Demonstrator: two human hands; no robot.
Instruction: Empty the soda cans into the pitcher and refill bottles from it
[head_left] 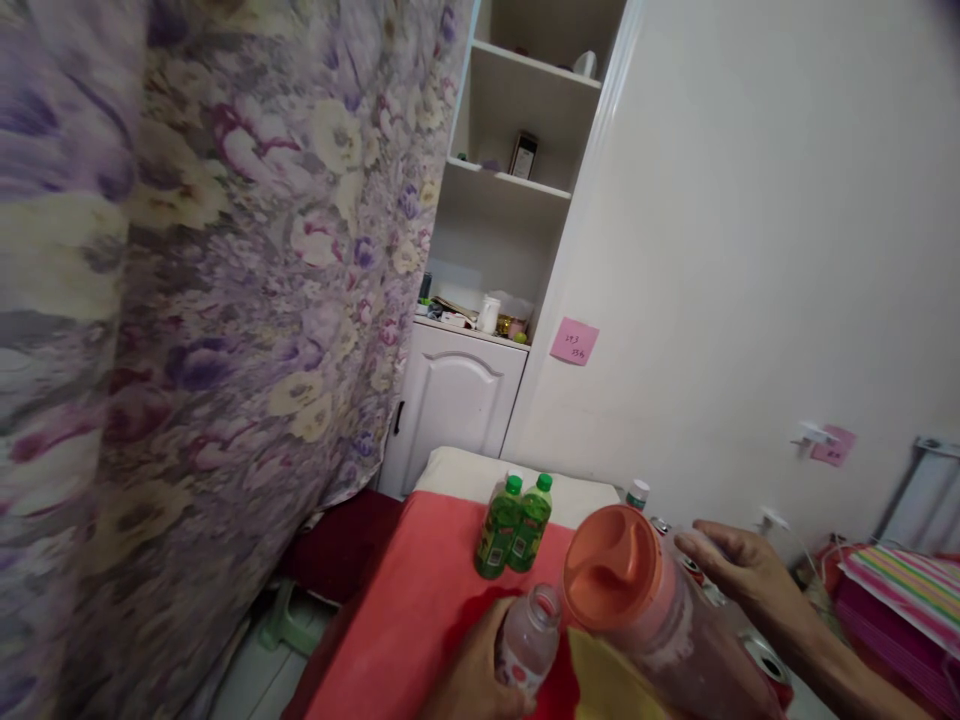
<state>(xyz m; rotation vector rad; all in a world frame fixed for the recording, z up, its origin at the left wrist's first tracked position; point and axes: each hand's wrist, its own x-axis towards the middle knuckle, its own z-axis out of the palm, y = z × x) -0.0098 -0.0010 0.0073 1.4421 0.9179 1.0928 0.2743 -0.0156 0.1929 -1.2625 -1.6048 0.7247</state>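
Note:
My left hand point(480, 665) is wrapped around a clear plastic bottle point(531, 640) with a partly visible label and an uncapped mouth. Just right of it, a clear pitcher point(697, 650) with an orange lid point(611, 570) leans over, its top toward the bottle. It looks to hold a cloudy pinkish liquid. My right hand point(727, 560) is at the pitcher's far side and appears to grip it; the pitcher hides most of the fingers. I cannot see any liquid flowing between them. Two green bottles point(499, 530) with green caps stand behind on the red tablecloth point(390, 610).
Beside the pitcher stand a red can point(769, 665) and a white-capped bottle point(637, 493). Yellow material point(607, 680) lies below the pitcher. A floral curtain point(262, 300) hangs at left, with a green stool point(292, 620) below. White cabinet shelves point(510, 185) rise behind. Striped items point(911, 595) sit right.

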